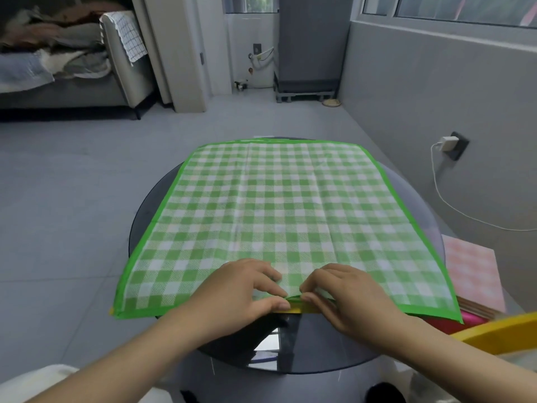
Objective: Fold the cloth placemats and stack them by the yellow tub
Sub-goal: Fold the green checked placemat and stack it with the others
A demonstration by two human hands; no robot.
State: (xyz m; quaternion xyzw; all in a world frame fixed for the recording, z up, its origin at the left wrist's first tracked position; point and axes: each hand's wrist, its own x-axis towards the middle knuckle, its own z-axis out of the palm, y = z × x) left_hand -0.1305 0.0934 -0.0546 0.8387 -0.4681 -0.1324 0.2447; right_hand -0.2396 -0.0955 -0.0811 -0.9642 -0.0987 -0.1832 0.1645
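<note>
Both the left hand [247, 289] and the right hand [345, 295] pinch the near hem of the thin green-and-white checked cloth placemat [284, 216] spread flat beyond them, which looks light and floppy, better gripped at its near corners.

1. No writing, label, brand, number or sign can be read anywhere in the view.
2. The green checked placemat [279, 222] bears only its check pattern and a plain green border, with no lettering.
3. The white charger [449, 141] plugged in at the wall shows no legible mark.
</note>
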